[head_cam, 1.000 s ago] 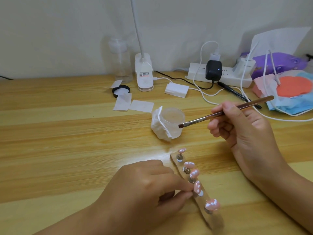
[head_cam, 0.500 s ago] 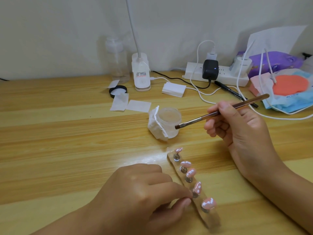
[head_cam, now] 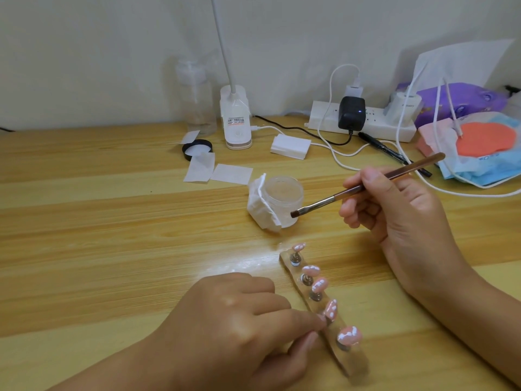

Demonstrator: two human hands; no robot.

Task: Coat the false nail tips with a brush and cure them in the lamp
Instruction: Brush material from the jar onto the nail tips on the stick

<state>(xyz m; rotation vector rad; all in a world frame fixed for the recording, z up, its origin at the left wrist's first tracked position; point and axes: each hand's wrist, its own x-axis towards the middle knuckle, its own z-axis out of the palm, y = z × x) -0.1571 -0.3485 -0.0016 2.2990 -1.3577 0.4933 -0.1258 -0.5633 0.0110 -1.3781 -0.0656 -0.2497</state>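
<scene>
Your left hand lies knuckles-up on the wooden table. Its fingers are curled, and the forefinger and thumb pinch the left edge of the nail stand next to the fourth post.

Well beyond that hand, by the wall, stand a clear bottle and a white lamp base whose stem rises out of view. A black lid and two white wipes lie a little nearer to you.

The stand runs away from your left fingertips as a narrow strip, angled toward the far left. It carries five false nail tips, pink with white marks, each on a small metal post. The nearest tip sits just right of your thumb.

Past the far end of the stand, between your two hands, an open frosted jar stands upright with a white pad wrapped round its left side.

Your right hand holds the brush like a pen. Thumb and forefinger grip the brown handle and the other fingers are curled beneath. The bristles point left and down and overlap the jar's right side; whether they touch it cannot be told.

Beyond this hand a power strip holds a black adapter, and white cables trail from it. A black pen lies near the brush's far end. Coloured packets are piled to the right.
</scene>
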